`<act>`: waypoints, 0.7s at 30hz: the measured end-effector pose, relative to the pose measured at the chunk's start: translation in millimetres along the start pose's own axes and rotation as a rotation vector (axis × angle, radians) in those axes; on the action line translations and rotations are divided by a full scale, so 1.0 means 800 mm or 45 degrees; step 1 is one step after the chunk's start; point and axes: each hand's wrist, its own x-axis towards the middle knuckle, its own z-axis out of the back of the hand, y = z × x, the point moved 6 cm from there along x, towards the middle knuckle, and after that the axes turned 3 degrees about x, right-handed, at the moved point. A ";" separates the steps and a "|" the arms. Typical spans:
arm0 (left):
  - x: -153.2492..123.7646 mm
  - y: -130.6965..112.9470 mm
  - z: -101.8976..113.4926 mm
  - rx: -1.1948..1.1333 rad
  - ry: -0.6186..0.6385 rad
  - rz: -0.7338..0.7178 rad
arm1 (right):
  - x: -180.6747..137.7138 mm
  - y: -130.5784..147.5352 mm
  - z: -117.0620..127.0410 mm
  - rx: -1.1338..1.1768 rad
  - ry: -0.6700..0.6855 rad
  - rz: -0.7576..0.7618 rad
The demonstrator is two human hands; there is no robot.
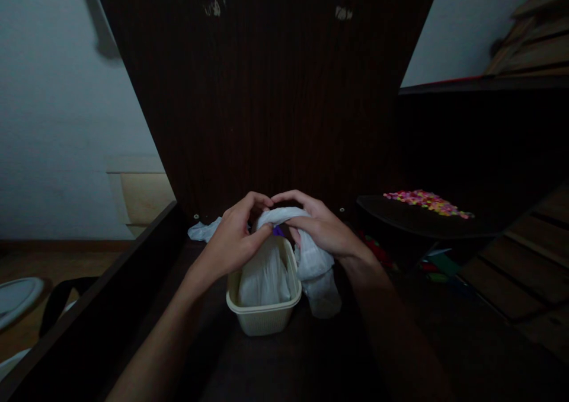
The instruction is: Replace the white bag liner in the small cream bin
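the fingers of both hands are curled in around a twisted white plastic bag (265,280); the left hand (242,233) grips it between thumb and bent fingers, and the right hand (320,224) holds the gathered part from the other side, thumb pointing inward. the fingertips of the two hands come close together at the top of the twist, though the dim light makes it hard to tell whether they touch. below the fingers, one part of the bag drops into a cream container (264,324) with rounded corners and ribbed sides, while another part spills outside its rim, hanging down beneath the right palm. just under the thumbs, between the hands, a small patch of purple material (278,231) shows; what it belongs to i cannot tell. the container sits upright on a dark surface (262,369), nearer the wearer than the fingertips. to the left of the left fingers, behind that wrist, lies some crumpled pale plastic (204,230). beyond the fingers rises a dark wooden panel (284,105) with two scuffed spots near its top. well off to the right of the right fingers, a dark shelf (391,217) bears a heap of small multicoloured pieces (427,203).
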 end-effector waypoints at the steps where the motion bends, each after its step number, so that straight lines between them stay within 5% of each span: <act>1: -0.001 -0.004 0.005 0.080 -0.087 -0.018 | 0.001 -0.001 -0.002 0.146 0.006 -0.050; 4: -0.007 -0.020 0.009 0.263 -0.159 -0.023 | 0.002 -0.005 -0.009 0.448 -0.014 -0.181; 9: -0.024 -0.033 -0.016 0.076 0.267 0.173 | 0.004 -0.009 -0.012 0.644 -0.150 -0.187; 21: -0.033 -0.018 -0.047 0.019 0.420 0.490 | 0.002 -0.004 -0.020 0.837 -0.234 -0.087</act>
